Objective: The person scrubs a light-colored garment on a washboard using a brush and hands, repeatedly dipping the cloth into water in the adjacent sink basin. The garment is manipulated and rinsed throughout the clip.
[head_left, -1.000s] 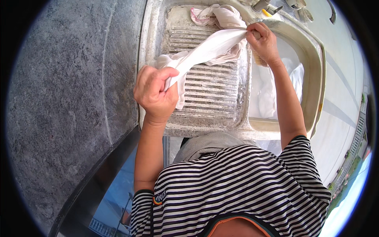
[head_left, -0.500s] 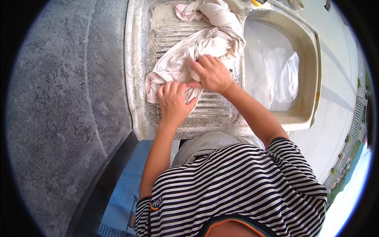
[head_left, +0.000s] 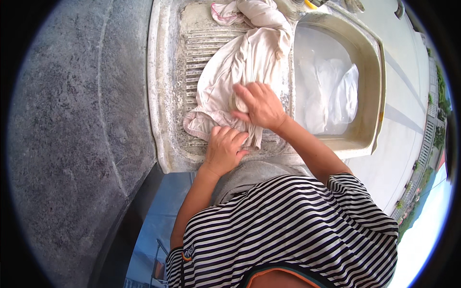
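A wet, off-white garment [head_left: 228,67] with a pinkish elastic edge lies spread over the ribbed washboard [head_left: 198,45] of a stone sink. Its far end is twisted and bunched. My left hand [head_left: 224,151] holds down the near hem, fingers bent and closed on the cloth. Just ahead and to the right, my right hand [head_left: 263,105] is wrapped round a beige scrub brush [head_left: 235,102], pressed to the garment. Most of the brush is hidden under the palm and fingers.
To the right is the sink's basin [head_left: 370,101], holding cloudy water and soaking white cloth [head_left: 343,96]. A dark grey stone counter [head_left: 72,120] adjoins the washboard's left side. A yellow item [head_left: 311,4] shows at the far rim, and a pale floor [head_left: 384,158] extends to the right.
Both hands have come nearer to me, the left also shifting right. The garment has been drawn toward me and lies straighter over the ribs. The basin's cloth looks the same.
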{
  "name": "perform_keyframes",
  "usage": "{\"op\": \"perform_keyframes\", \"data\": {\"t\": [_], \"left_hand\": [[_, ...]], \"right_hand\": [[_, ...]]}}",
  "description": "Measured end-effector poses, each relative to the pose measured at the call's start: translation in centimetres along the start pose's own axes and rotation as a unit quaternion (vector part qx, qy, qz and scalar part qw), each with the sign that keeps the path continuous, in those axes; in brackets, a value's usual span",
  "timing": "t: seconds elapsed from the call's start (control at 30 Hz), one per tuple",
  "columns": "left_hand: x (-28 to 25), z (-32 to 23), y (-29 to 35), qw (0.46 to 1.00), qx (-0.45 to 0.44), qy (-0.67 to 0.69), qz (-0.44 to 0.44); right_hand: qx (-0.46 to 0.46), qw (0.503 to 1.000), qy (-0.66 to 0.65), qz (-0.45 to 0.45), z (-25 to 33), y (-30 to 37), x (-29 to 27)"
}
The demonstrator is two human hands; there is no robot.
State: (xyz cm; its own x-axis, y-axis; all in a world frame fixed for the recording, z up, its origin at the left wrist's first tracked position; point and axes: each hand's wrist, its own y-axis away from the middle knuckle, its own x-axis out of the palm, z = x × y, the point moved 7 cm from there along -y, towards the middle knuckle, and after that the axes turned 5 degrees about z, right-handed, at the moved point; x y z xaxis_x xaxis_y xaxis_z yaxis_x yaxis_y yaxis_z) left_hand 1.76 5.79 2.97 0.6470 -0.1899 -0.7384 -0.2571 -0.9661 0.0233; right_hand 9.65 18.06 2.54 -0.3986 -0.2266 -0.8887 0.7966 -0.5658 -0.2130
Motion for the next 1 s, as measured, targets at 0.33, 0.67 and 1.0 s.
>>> {"op": "perform_keyframes", "data": {"t": [0.33, 0.67, 1.0], "left_hand": [[-3.3, 0.2, -0.5, 0.995, -0.014, -0.061, -0.08], [-0.7, 1.9, -0.7, 0.994, -0.047, -0.027, -0.096], [0.2, 2.3, 0.2, 0.99, -0.073, -0.001, -0.123]], "right_hand": [[0.138, 0.989, 0.044, -0.013, -6.4, -6.0, -2.5], [0.203, 0.966, 0.143, -0.074, -15.9, -9.0, -2.8], [-0.043, 0.999, -0.017, 0.001, 1.9, -0.7, 0.0]]}}
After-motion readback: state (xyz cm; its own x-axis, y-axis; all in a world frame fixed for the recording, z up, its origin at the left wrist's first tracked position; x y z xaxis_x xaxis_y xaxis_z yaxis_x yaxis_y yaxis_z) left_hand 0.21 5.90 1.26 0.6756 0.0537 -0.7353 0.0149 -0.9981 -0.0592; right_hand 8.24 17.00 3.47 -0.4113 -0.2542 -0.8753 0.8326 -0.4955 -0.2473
